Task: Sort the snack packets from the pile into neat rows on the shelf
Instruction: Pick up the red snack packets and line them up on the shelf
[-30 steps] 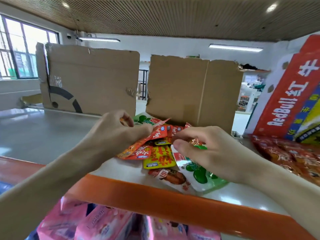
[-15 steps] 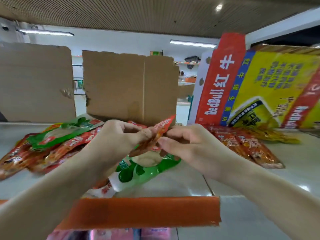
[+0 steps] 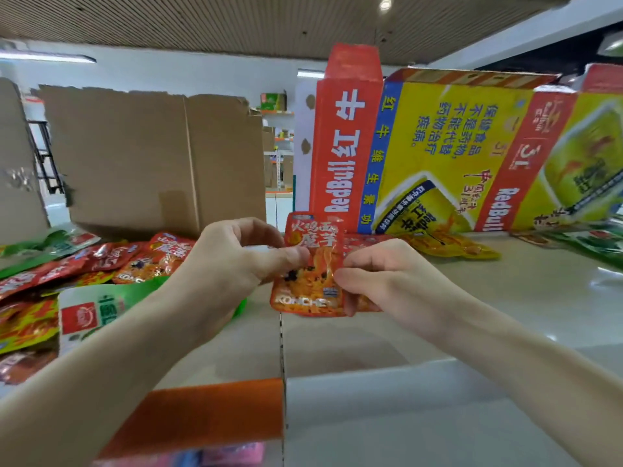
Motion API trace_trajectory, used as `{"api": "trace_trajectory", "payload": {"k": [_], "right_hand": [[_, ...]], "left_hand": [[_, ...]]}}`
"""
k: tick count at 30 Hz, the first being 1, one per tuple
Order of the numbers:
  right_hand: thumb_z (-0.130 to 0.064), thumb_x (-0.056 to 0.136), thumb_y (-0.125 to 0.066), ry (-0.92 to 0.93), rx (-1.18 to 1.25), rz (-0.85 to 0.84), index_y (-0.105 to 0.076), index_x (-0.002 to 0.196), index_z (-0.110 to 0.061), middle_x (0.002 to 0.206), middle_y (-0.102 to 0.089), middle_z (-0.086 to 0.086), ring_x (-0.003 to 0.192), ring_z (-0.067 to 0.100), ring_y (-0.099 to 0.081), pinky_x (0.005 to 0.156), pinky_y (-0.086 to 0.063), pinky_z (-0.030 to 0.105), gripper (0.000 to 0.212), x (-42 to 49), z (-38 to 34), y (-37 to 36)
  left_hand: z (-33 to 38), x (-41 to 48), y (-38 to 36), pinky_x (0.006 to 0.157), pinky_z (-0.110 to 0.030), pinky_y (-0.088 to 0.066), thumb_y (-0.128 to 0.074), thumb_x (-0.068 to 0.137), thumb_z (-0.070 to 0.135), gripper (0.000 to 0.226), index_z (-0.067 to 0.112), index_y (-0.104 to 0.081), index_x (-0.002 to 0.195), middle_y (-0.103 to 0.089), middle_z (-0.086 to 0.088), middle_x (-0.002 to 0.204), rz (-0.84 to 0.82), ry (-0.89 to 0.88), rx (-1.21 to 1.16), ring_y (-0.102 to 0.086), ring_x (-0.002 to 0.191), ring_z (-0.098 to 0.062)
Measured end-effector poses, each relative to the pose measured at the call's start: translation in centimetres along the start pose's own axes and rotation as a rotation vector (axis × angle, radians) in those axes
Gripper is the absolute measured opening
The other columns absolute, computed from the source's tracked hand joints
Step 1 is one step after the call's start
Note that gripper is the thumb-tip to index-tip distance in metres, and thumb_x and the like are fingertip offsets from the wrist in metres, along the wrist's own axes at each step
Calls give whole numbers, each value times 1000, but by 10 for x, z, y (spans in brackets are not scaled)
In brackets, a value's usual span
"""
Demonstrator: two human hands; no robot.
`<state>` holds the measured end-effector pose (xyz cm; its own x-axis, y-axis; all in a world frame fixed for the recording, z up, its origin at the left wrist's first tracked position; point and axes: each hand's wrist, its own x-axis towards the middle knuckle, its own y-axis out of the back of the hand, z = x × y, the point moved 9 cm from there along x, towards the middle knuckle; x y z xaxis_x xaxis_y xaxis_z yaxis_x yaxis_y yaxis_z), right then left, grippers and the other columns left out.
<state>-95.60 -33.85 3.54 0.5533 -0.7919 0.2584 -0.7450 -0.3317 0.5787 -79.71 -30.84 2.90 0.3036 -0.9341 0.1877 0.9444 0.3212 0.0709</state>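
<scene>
Pale shelf (image 3: 505,298) under a slatted ceiling (image 3: 202,25). Left hand (image 3: 229,264) and right hand (image 3: 387,281) pinch an orange packet (image 3: 310,281), maybe two, standing tall, top at 12 o'clock.

Glossy foil snack packet (image 3: 312,264); matt brown cardboard sheet (image 3: 151,156); smooth shiny shelf (image 3: 505,298).

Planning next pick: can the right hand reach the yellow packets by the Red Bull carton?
Probably, once freed: the right hand pinches the orange Konche packet, yet only bare shelf separates it from the yellow packets.
</scene>
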Motion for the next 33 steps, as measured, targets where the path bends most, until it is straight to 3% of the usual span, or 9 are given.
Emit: {"api": "trace_trajectory", "payload": {"k": [3,5,10,12,18,22,26,30,33], "right_hand": [[-17,93,-56,-31,-93,-36,-60,52,-10,71,-67,11,76,30,-62,76,-50,52,42,-2,14,6],[-18,94,-56,-48,-141,-59,-57,49,-15,72,-67,11,77,28,-63,76,-50,48,45,-3,22,8],[-20,93,-57,-47,-261,-120,-56,57,-8,54,-54,-2,54,9,-46,55,-37,31,38,-2,33,4],[-20,92,-57,-16,-321,-131,-59,64,-3,59,-58,5,54,9,-45,55,-38,37,33,-1,32,2],[-24,88,-53,128,-567,-54,-46,55,-6,52,-49,1,47,12,-42,45,-32,30,37,5,21,-1],[-30,86,-51,137,-671,-86,-50,57,-7,54,-53,1,50,14,-47,46,-31,27,37,17,22,-7],[-34,87,-50,154,-734,-106,-49,57,-8,56,-51,0,52,13,-48,48,-29,27,39,22,25,-13],[-38,89,-47,155,-770,-109,-53,63,-11,62,-55,-2,58,12,-53,51,-33,25,39,20,27,-16],[-42,89,-44,162,-820,-102,-52,64,-12,63,-55,-2,59,12,-53,50,-35,26,40,20,27,-17]], "left_hand": [[-10,6,-7,83,-43,-59,-76,81,23,29,6,-65,100,-76,-11,92,40,85,-24,-71,85,-30],[-14,10,-12,70,-37,-58,-69,90,22,23,6,-65,106,-75,-9,86,43,130,-3,-68,74,-22],[-13,17,-16,48,-22,-49,-65,95,21,13,13,-70,85,-74,-2,68,43,89,329,-64,54,-9],[-11,20,-16,43,-18,-45,-63,95,20,22,13,-72,77,-73,-3,64,20,34,539,-63,49,-7],[-11,32,-17,47,-17,-41,-60,94,27,37,11,-70,62,-65,6,49,-7,-6,844,-57,41,-1],[-13,50,-21,45,-14,-41,-59,95,33,37,14,-67,65,-62,13,46,-60,11,911,-57,43,4],[-21,60,-24,38,-11,-41,-61,93,32,32,10,-69,71,-66,11,57,-74,-17,870,-63,54,2],[-33,61,-26,40,-5,-38,-63,92,40,28,21,-65,71,-61,21,64,-112,-39,937,-60,65,15],[-34,61,-27,43,-6,-39,-63,91,43,30,25,-61,67,-61,25,60,-147,-60,965,-60,67,15]]}}
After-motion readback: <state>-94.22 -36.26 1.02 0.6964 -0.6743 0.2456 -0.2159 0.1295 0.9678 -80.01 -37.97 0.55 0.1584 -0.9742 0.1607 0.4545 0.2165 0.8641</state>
